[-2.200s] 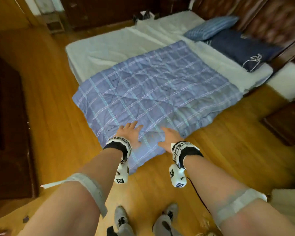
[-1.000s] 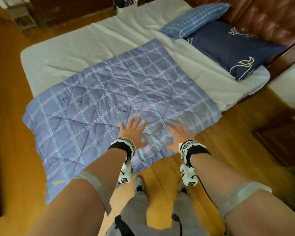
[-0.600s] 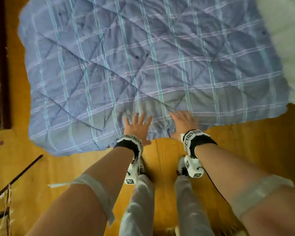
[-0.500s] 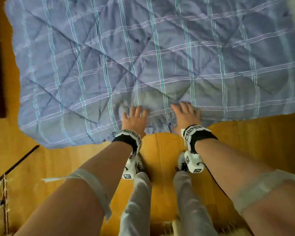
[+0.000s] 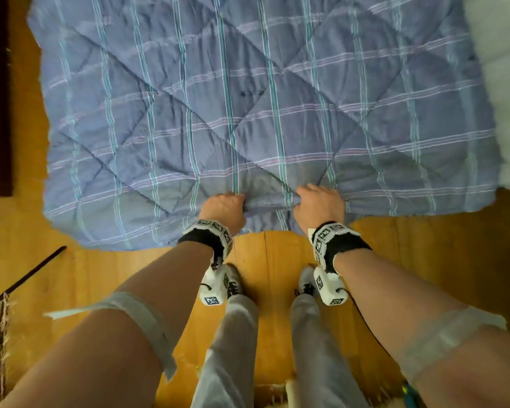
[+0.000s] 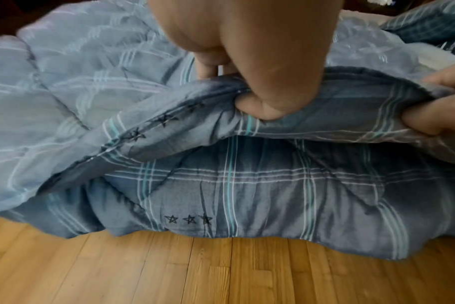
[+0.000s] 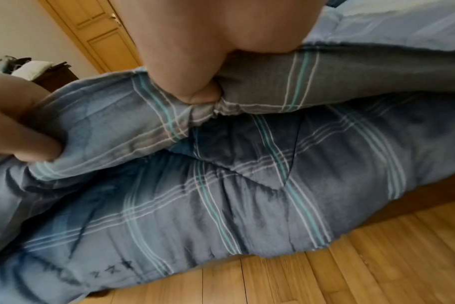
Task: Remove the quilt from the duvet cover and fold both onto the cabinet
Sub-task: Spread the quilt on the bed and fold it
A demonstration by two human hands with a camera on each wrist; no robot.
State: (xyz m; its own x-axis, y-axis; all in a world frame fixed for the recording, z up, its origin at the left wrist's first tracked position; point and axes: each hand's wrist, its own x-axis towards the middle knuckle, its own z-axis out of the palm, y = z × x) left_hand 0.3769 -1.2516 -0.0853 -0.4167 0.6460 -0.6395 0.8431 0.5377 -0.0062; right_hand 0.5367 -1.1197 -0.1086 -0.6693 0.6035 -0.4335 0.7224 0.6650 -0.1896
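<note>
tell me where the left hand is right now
In the head view the left hand sits low centre, gripping the quilt's near edge above the wood floor, just left of the right hand.

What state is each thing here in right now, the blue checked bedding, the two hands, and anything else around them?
Duvet cover: spread flat, near edge hanging to the floor, top layer bunched and lifted at the opening.
Quilt: inside the cover, showing under the lifted layer.
Left hand: grips the cover's edge.
Right hand: grips the same edge, beside the left.
Wooden floor: bare boards under the hanging edge.
</note>
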